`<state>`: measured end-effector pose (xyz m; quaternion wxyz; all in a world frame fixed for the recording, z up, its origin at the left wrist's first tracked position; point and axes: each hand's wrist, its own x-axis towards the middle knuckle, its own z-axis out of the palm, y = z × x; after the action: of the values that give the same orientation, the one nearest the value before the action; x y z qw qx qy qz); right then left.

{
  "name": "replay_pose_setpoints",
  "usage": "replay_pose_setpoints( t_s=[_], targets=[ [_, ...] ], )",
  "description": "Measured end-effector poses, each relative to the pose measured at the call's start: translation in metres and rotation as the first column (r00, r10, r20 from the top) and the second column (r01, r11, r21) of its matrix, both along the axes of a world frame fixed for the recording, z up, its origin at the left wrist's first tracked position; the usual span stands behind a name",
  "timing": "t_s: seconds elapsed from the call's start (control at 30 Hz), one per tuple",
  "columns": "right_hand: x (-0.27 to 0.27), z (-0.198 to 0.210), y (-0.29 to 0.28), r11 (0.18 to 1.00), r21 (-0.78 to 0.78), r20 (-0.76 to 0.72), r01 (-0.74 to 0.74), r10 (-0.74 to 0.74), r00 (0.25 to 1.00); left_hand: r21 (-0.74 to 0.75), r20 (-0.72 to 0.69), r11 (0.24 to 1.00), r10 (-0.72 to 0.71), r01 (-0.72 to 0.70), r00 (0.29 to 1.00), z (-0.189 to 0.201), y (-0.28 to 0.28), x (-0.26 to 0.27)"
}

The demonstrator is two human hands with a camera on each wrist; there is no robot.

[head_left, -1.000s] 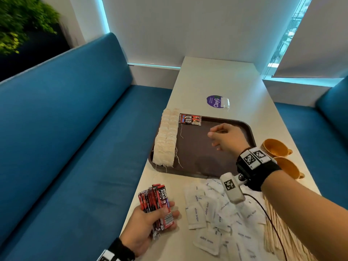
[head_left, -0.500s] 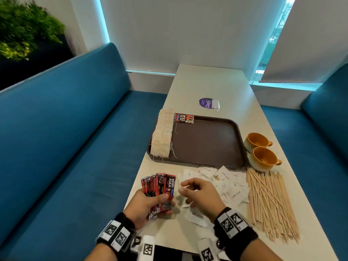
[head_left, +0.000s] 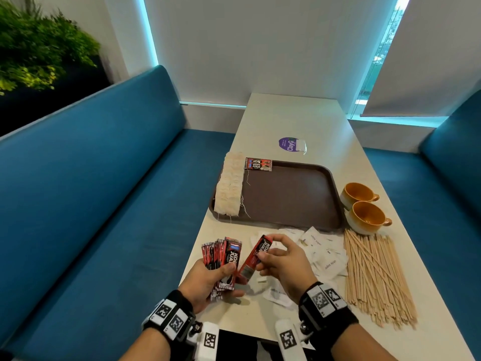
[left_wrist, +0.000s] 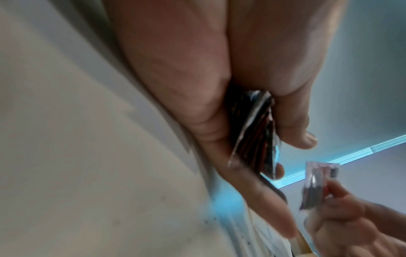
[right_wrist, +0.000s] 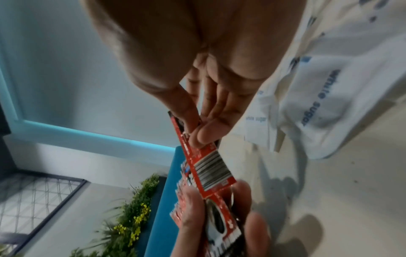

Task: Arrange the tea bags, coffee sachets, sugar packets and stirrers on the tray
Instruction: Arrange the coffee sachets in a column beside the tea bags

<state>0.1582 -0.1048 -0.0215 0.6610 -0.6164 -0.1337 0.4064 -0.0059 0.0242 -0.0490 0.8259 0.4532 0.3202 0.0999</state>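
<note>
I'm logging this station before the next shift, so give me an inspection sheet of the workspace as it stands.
Surface: long pale table, brown plastic tray on it.
Job's things: row of white tea bags and one red coffee sachet on tray; white sugar packets and wooden stirrers off tray.
Clutter: two orange cups, purple sticker.
Grippers: left hand grips fanned red sachets; right hand pinches a single sachet.
Cables: nothing seen.
Surroundings: blue benches, green plant.

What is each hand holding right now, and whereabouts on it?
The left hand grips a fanned stack of coffee sachets by its lower end. The right hand pinches a single coffee sachet around its middle.
</note>
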Motion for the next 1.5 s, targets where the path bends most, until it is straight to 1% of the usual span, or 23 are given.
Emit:
replay_pose_setpoints(
  t_s=[0.1, 0.17, 0.2, 0.3, 0.4, 0.47, 0.53, 0.6, 0.67, 0.77, 0.9, 1.0, 1.1, 1.23, 1.33, 1.43, 1.5],
  targets=[
    [0.005, 0.005, -0.004, 0.991, 0.132, -0.061, -0.023, 0.031, 0.998, -0.014, 0.010, 1.000, 0.027, -0.027, 1.000, -0.001, 0.000, 0.001],
    [0.005, 0.004, -0.005, 0.986, 0.158, -0.068, -0.062, 0.074, 0.995, -0.051, 0.058, 0.997, 0.060, -0.057, 0.997, -0.005, 0.001, 0.002],
    [0.004, 0.002, -0.006, 0.985, 0.151, -0.045, -0.088, 0.096, 0.994, -0.063, 0.070, 0.996, 0.071, -0.066, 0.995, -0.006, 0.002, 0.002],
    [0.003, -0.010, -0.009, 0.985, 0.075, 0.057, -0.154, 0.150, 0.987, -0.063, 0.073, 0.996, 0.075, -0.071, 0.994, -0.008, 0.003, 0.002],
    [0.002, -0.019, -0.010, 0.986, -0.005, 0.083, -0.166, 0.166, 0.983, -0.027, 0.095, 0.996, 0.082, -0.079, 0.992, -0.012, 0.003, 0.001],
    [0.001, -0.022, -0.009, 0.983, -0.053, 0.120, -0.178, 0.183, 0.976, -0.019, 0.126, 0.994, 0.110, -0.109, 0.986, -0.015, 0.002, 0.002],
    [0.000, -0.023, -0.010, 0.971, -0.110, 0.158, -0.213, 0.229, 0.961, -0.029, 0.141, 0.989, 0.145, -0.142, 0.979, -0.018, 0.003, 0.003],
    [0.000, -0.019, -0.012, 0.957, -0.156, 0.161, -0.245, 0.269, 0.949, -0.037, 0.146, 0.985, 0.171, -0.167, 0.975, -0.021, 0.004, 0.004],
    [0.002, -0.015, -0.015, 0.960, -0.158, 0.116, -0.231, 0.250, 0.961, -0.046, 0.149, 0.982, 0.187, -0.182, 0.971, -0.022, 0.003, 0.004],
    [0.001, -0.011, -0.017, 0.979, -0.074, -0.008, -0.192, 0.192, 0.981, -0.033, 0.142, 0.985, 0.171, -0.168, 0.975, -0.020, 0.002, 0.003],
    [-0.002, -0.012, -0.013, 0.996, 0.024, 0.002, -0.086, 0.086, 0.996, 0.032, 0.094, 0.991, 0.124, -0.128, 0.988, -0.016, 0.003, 0.004],
    [0.000, -0.009, -0.010, 0.993, 0.118, -0.063, 0.001, 0.007, 0.998, 0.025, 0.094, 0.987, 0.153, -0.156, 0.984, -0.014, 0.004, 0.005],
    [0.001, -0.004, -0.006, 0.986, 0.167, -0.109, 0.019, -0.001, 0.994, 0.018, 0.102, 0.986, 0.165, -0.167, 0.981, -0.014, 0.004, 0.005],
    [0.003, -0.006, 0.000, 0.993, 0.115, -0.112, 0.004, 0.009, 0.994, 0.024, 0.127, 0.990, 0.134, -0.138, 0.983, -0.017, 0.005, 0.004],
    [0.000, -0.009, 0.003, 1.000, 0.002, -0.035, -0.024, 0.024, 0.999, 0.028, 0.145, 0.996, 0.080, -0.085, 0.986, -0.018, 0.006, 0.003],
    [-0.006, -0.006, 0.001, 0.985, -0.118, 0.108, -0.129, 0.141, 0.984, 0.027, 0.138, 0.997, 0.065, -0.069, 0.988, -0.018, 0.007, 0.003],
    [-0.009, -0.004, 0.000, 0.963, -0.181, 0.161, -0.200, 0.230, 0.960, 0.030, 0.125, 0.997, 0.065, -0.069, 0.990, -0.017, 0.006, 0.003]
  ],
)
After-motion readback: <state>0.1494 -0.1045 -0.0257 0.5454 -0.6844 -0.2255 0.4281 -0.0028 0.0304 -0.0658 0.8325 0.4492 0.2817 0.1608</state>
